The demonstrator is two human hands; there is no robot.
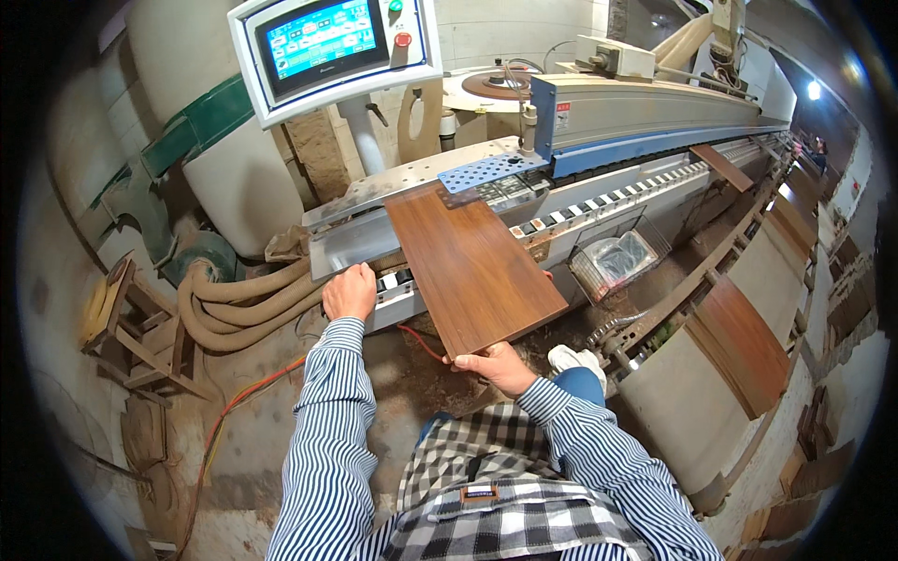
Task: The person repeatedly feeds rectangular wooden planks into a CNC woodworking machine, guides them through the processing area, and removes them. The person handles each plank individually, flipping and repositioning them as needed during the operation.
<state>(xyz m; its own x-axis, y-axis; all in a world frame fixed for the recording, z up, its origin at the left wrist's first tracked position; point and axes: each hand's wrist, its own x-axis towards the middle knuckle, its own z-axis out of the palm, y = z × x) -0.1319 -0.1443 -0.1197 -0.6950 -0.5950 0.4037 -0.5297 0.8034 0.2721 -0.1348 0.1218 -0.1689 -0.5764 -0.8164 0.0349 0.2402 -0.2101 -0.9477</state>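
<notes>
A brown wood-grain board (472, 271) lies across the front of a long edge-banding machine (655, 112), its far end by a perforated blue plate (482, 173). My right hand (491, 366) grips the board's near end, thumb on top and fingers underneath. My left hand (349, 292) rests with curled fingers on the machine's front metal edge, left of the board and beside a roller track (398, 278). A lit touchscreen panel (318, 47) on a grey post stands above, at the upper left.
Thick hoses (243, 309) and a wooden stool (140, 332) are at left. A roller conveyor with brown boards (739, 337) runs along the right. A wire basket (617, 257) hangs below the machine. Another board (720, 166) sits farther along it. A distant person (817, 150) is at the far end.
</notes>
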